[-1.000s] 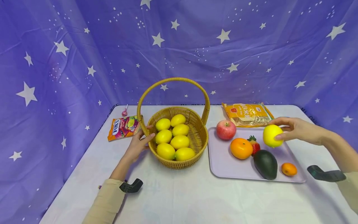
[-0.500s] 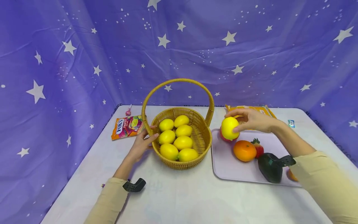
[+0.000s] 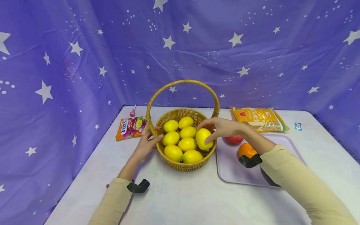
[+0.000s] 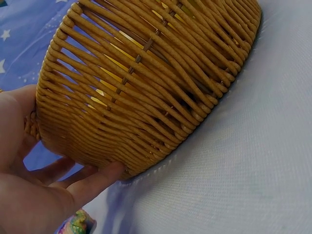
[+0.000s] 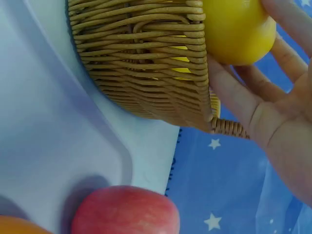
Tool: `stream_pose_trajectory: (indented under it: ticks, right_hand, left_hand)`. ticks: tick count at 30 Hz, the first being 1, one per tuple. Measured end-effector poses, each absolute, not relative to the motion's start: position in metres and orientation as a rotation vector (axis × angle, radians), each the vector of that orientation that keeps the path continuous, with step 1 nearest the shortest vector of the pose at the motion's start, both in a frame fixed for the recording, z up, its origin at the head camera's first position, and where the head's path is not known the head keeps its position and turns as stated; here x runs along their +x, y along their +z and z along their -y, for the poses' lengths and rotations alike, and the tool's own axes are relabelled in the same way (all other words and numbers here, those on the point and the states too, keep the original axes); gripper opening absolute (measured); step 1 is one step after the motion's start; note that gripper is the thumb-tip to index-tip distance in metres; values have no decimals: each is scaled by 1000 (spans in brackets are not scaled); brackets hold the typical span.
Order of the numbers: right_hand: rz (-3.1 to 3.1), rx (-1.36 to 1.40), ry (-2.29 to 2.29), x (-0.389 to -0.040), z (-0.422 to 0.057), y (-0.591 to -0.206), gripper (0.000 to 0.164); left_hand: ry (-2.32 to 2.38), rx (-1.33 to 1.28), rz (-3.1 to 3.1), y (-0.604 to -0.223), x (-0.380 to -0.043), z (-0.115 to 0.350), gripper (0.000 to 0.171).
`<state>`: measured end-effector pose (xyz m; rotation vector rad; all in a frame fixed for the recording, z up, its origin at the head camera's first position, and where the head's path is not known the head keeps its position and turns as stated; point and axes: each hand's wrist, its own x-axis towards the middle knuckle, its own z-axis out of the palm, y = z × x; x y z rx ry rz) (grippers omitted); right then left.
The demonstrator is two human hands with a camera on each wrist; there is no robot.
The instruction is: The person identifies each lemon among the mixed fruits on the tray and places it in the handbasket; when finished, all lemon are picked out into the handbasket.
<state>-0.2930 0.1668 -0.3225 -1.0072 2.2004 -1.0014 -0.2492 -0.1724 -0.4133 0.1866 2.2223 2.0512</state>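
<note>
In the head view a wicker basket (image 3: 184,167) with a tall arched handle (image 3: 184,81) holds several yellow lemons (image 3: 173,153). My left hand (image 3: 144,146) grips the basket's left rim near the handle's foot; the left wrist view shows its fingers against the woven outer wall (image 4: 122,97). My right hand (image 3: 225,127) holds another lemon (image 3: 204,139) between thumb and fingers, just inside the basket's right rim. That same lemon (image 5: 239,34) stands at rim height in the right wrist view, with the right hand (image 5: 278,97) curled around it.
Right of the basket lies a lilac tray (image 3: 230,170) with an apple (image 3: 234,139) and a mandarin (image 3: 247,150), partly covered by the right arm. Behind it is an orange grain bag (image 3: 257,118). A candy bag (image 3: 131,127) and a lollipop (image 3: 132,112) lie at left.
My right hand has carried its lemon leftward from above the tray, past the apple, to the basket's right side. The left hand keeps its place on the rim; the view has shifted slightly.
</note>
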Motion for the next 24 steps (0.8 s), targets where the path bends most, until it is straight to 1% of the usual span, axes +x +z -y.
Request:
stream_pose_trajectory:
  ticks: [7, 13, 20, 24]
  right_hand:
    - [-2299, -1061, -654, -298, -143, -322, 53]
    - [-2333, -1013, -429, -298, -129, -319, 53]
    - [-2354, -964, -344, -299, -125, -319, 54]
    - [-2359, -1015, -430, -299, -130, -318, 49]
  left_hand:
    - [2049, 195, -2236, -415, -250, 171, 49]
    - [2053, 181, -2239, -414, -250, 170, 49]
    - [2051, 185, -2241, -414, -249, 170, 49]
    - [2046, 174, -2252, -414, -248, 171, 49]
